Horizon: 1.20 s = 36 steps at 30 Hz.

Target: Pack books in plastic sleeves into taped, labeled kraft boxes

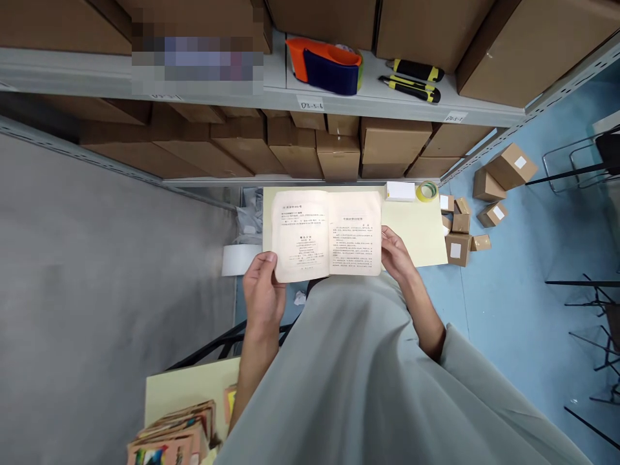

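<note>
an opened book (329,236) with printed, yellowed pages is held up between two hands, in front of the shelving, with much of the table (421,236) hidden behind it. its lower left corner is gripped by the left hand (264,290), the thumb being laid on the page. its right edge is held by the right hand (398,255), whose grip is closed lightly there, the fingers being partly hidden behind the page. at the table's far edge, just beyond the book's right corner, a white box (400,191) and a roll of tape (427,199) are placed side by side. to the left of the table, plastic bags (249,223) are bunched above a white container (237,261). the near side is filled by a grey garment (378,368), by which part of the floor (508,323) is blocked from view. small cartons (459,248) are heaped on the floor to the right. beyond the table, cardboard boxes (338,155) are packed closely on the lower shelf. on the upper shelf (281,98), an orange-and-blue tape dispenser (332,71) and yellow-and-black cutters (411,88) are laid in front of larger boxes (431,32). at lower left, piled booklets (179,433) are borne by a second table (188,381), partly covered by the left forearm.
</note>
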{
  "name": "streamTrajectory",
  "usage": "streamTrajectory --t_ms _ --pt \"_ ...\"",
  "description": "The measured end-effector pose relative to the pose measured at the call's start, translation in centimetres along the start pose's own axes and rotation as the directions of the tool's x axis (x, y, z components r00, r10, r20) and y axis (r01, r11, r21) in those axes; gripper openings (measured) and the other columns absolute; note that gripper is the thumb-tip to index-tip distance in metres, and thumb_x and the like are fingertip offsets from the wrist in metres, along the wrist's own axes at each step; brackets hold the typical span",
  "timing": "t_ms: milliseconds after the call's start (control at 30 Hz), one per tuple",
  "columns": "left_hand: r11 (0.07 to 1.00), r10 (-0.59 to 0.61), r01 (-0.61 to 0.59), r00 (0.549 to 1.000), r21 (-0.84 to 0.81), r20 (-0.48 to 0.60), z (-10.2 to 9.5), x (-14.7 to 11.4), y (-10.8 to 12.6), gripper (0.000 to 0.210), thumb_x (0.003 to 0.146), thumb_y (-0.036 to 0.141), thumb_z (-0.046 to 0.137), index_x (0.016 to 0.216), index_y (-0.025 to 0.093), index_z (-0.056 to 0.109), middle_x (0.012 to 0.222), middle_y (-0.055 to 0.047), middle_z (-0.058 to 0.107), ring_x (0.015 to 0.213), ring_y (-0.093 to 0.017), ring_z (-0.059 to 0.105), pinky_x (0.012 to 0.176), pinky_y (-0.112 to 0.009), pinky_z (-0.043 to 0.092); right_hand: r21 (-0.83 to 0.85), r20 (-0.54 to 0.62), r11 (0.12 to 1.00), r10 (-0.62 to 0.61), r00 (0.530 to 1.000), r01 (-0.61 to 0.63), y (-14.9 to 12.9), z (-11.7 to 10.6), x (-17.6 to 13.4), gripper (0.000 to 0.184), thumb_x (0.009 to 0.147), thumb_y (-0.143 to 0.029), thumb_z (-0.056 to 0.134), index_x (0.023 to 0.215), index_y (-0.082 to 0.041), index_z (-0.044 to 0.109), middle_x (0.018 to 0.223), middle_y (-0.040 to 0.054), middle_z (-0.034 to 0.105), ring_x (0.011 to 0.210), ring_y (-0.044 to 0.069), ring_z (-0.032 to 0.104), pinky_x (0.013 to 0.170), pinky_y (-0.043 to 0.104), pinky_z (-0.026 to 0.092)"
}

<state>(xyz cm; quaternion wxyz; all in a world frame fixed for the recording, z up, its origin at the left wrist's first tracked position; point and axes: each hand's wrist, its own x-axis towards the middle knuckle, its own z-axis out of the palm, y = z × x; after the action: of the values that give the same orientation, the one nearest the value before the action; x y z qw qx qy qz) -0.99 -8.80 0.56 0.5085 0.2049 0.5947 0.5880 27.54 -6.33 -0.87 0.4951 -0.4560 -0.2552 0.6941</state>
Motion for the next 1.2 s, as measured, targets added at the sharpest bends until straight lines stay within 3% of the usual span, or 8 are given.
streamTrajectory --t_ms 267,633,1033,1200 --pt "1.0 -0.015 0.014 1.0 -0.02 -0.009 0.3 0.1 -0.3 0.045 0.075 0.054 0.096 0.088 0.02 0.07 0.093 -0.001 0.079 0.082 -0.015 0.073 0.079 -0.025 0.061 -0.006 -0.017 1.0 0.005 1.0 -0.005 0.0 -0.2 -0.1 0.045 0.077 -0.054 0.094 0.103 -0.028 0.069 0.1 0.0009 0.08 0.101 0.025 0.074 0.079 0.033 0.058" --pt "0.999 -0.029 0.03 0.999 -0.025 0.03 1.5 -0.6 -0.6 0.048 0.073 0.056 0.097 0.089 0.02 0.071 0.092 -0.001 0.078 0.081 -0.013 0.072 0.074 -0.022 0.059 -0.051 -0.023 0.999 0.009 1.0 -0.01 -0.4 -0.4 -0.1 0.047 0.076 -0.057 0.092 0.102 -0.027 0.066 0.096 0.0011 0.076 0.095 0.024 0.07 0.081 0.033 0.054" --pt "0.981 -0.168 0.141 0.96 0.133 0.223 5.3 -3.2 -0.8 0.053 0.065 0.061 0.1 0.078 0.02 0.07 0.071 0.002 0.065 0.064 -0.011 0.056 0.062 -0.023 0.047 -0.028 0.006 0.998 0.048 0.999 -0.048 0.0 -0.1 -0.9 0.048 0.076 -0.06 0.093 0.101 -0.027 0.069 0.096 0.0009 0.076 0.09 0.021 0.067 0.079 0.03 0.051" --pt "0.977 -0.159 0.102 0.936 0.189 0.313 6.4 -3.9 -1.1 0.054 0.064 0.058 0.1 0.069 0.021 0.061 0.072 0.003 0.06 0.067 -0.012 0.053 0.063 -0.024 0.045 0.016 0.016 0.998 0.054 0.998 -0.054 0.4 -0.1 -0.8 0.048 0.074 -0.058 0.096 0.099 -0.026 0.071 0.093 -0.0006 0.075 0.085 0.018 0.064 0.077 0.027 0.049"
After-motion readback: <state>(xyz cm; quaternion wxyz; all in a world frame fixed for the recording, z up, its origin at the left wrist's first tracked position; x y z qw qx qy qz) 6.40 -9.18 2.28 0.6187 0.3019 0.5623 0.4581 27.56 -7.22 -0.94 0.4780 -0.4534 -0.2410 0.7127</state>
